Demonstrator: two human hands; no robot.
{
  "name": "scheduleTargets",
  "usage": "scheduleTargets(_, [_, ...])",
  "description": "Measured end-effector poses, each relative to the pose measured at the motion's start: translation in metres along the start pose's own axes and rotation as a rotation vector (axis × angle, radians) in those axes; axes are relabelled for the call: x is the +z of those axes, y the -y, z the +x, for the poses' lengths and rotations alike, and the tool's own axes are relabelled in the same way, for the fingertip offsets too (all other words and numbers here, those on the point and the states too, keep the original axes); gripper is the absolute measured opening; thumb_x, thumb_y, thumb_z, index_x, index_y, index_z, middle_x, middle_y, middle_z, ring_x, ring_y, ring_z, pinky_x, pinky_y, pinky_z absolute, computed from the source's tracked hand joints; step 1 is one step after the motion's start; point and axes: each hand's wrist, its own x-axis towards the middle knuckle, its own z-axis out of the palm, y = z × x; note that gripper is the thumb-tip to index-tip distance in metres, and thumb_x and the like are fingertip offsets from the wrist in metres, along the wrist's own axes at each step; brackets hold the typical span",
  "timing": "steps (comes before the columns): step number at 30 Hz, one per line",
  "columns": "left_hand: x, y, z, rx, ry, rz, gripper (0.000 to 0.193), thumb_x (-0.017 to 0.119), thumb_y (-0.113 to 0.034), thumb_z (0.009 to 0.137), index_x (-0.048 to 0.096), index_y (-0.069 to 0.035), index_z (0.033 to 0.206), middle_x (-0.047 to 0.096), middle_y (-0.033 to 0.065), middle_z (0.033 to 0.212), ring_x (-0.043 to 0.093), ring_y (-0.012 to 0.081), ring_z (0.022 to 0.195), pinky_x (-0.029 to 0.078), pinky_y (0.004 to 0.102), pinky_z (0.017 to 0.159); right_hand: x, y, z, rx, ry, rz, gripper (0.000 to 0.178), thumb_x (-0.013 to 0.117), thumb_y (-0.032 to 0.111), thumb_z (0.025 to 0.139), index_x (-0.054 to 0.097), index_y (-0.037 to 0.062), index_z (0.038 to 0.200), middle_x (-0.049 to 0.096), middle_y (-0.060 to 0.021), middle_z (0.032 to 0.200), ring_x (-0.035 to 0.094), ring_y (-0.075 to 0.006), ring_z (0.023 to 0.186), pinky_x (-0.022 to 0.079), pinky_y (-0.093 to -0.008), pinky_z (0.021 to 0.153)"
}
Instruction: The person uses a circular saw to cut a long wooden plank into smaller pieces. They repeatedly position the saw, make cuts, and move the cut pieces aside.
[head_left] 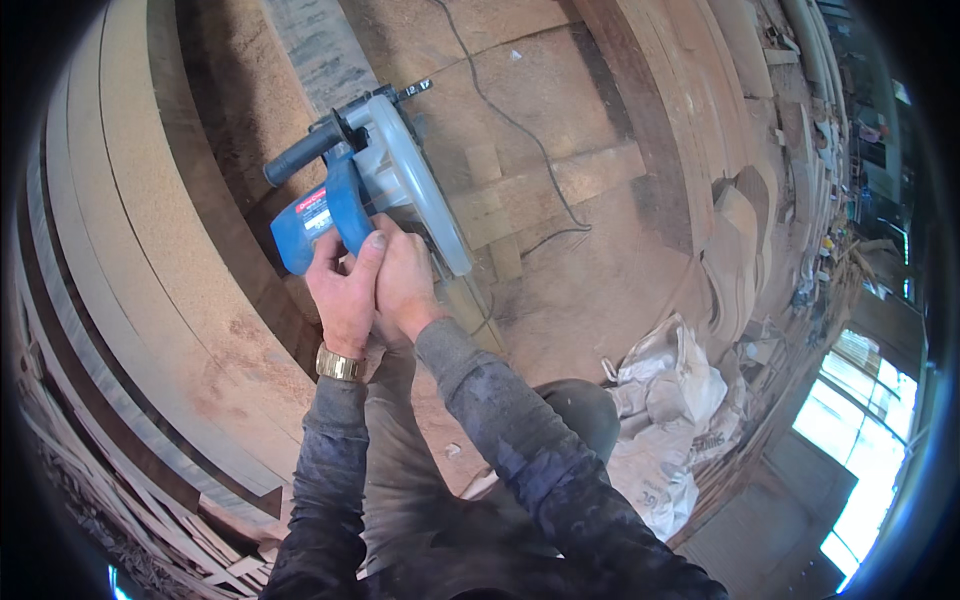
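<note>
Blue circular saw (402,172) ahead, your right hand (404,276) wraps its rear handle (350,208). Touching it leftward, your left hand (343,292) curls partway, its hold unclear.

The saw (347,198) has a smooth blue plastic body (288,240) and a grey guard (412,175) that looks like dull metal. The wristwatch (340,366) is shiny gold metal. The sleeves (334,470) are matt cloth. The big board (165,240) is rough, dusty wood, and the white sack (672,388) looks like crinkly plastic
</note>
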Motion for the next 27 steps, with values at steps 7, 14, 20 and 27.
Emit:
scheduleTargets(7, [0.002, -0.016, 0.012, 0.072, -0.006, 0.060, 0.033, 0.080, -0.023, 0.088, 0.074, 0.002, 0.108, 0.074, 0.0059, 0.096, 0.062, 0.0118, 0.084, 0.051, 0.0308, 0.076, 0.002, -0.005, 0.010, -0.018, -0.004, -0.075, 0.031, 0.073, 0.025, 0.084, 0.064, -0.0002, 0.100, 0.070, -0.0276, 0.084, 0.068, -0.0494, 0.085, 0.054, -0.0568, 0.075])
scheduleTargets(14, [0.019, -0.031, 0.007, -0.052, -0.142, 0.122, 0.041, 0.080, -0.032, 0.084, 0.072, 0.006, 0.098, 0.074, 0.0220, 0.087, 0.071, 0.0293, 0.078, 0.054, 0.0387, 0.072, -0.051, 0.005, -0.007, -0.266, 0.107, -0.324, 0.035, 0.068, 0.022, 0.089, 0.062, -0.0012, 0.115, 0.071, -0.0242, 0.105, 0.069, -0.0414, 0.102, 0.054, -0.0485, 0.084])
scheduleTargets(20, [0.038, -0.029, 0.004, 0.037, -0.309, 0.068, 0.043, 0.077, -0.033, 0.089, 0.072, 0.007, 0.102, 0.073, 0.0228, 0.083, 0.070, 0.0290, 0.075, 0.053, 0.0401, 0.071, -0.087, 0.000, 0.030, -0.676, -0.067, -0.508, 0.061, 0.057, 0.019, 0.095, 0.042, -0.0023, 0.150, 0.045, -0.0231, 0.152, 0.040, -0.0379, 0.145, 0.028, -0.0537, 0.118])
scheduleTargets(27, [0.061, -0.006, 0.028, 0.024, -0.552, 0.142, 0.032, 0.074, -0.024, 0.084, 0.070, 0.006, 0.094, 0.073, 0.0189, 0.081, 0.068, 0.0262, 0.074, 0.052, 0.0405, 0.073, -0.044, -0.034, 0.062, -0.709, -0.083, -0.492, 0.074, 0.060, 0.012, 0.086, 0.036, -0.0019, 0.154, 0.037, -0.0207, 0.159, 0.032, -0.0352, 0.150, 0.020, -0.0544, 0.123])
